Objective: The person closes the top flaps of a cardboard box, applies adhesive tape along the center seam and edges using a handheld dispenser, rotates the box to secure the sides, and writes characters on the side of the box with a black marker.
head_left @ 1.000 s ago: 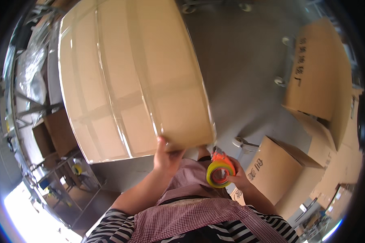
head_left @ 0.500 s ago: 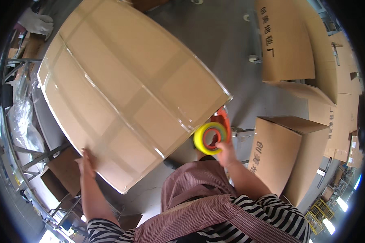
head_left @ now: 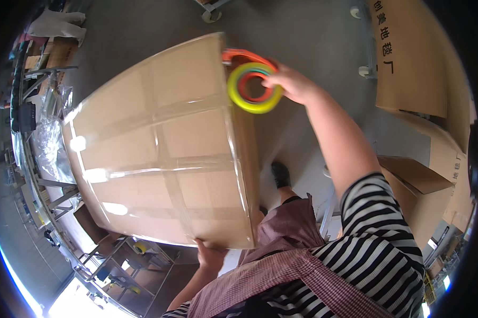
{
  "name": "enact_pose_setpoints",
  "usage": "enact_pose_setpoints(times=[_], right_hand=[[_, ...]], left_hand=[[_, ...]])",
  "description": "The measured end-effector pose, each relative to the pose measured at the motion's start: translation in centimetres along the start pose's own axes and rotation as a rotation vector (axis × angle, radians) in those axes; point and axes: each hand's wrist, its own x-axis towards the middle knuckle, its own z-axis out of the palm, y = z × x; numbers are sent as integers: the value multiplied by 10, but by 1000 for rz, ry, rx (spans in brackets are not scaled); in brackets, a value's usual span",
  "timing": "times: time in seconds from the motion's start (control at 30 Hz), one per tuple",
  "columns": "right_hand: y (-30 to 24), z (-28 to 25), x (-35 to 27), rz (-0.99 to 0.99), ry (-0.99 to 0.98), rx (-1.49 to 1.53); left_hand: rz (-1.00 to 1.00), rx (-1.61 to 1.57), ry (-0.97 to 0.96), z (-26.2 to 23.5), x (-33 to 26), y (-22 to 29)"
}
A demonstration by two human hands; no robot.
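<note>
Since half a second ago, the right hand has carried the tape dispenser — yellow-green roll on an orange frame — from the near right edge of the big cardboard box up to its far right corner, and the box has swung round. Its fingers are closed around the dispenser's handle. The left hand now props the box's near edge from below, fingers curled under the cardboard. To tape well, I'd judge the roll should press flat on the corner and run straight along the right edge, with the left hand steadying the box against the pull. Hard to make out — the dispenser's blade, whether tape already touches the cardboard, and what carries the box; the left palm is hidden beneath it.
</note>
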Motion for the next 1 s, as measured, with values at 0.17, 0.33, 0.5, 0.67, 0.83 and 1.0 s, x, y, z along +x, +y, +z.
enact_pose_setpoints(times=[0.17, 0.33, 0.5, 0.67, 0.83, 1.0], right_hand=[[18, 18, 32, -153, -123, -148], [68, -26, -173, 136, -199, -28], [117, -29, -321, 198, 176, 96], [161, 26, -314, -29, 525, 354], [184, 86, -268, -133, 596, 446], [190, 100, -241, -216, 707, 505]], left_hand=[[-189, -198, -215, 103, -9, -43], [-71, 88, 6, 165, 20, -57], [-103, -18, -148, 250, 26, -105], [-457, 124, -280, 298, 51, -144], [-396, 660, -913, 266, 37, -11], [1666, 1040, 595, 27, 89, 314]])
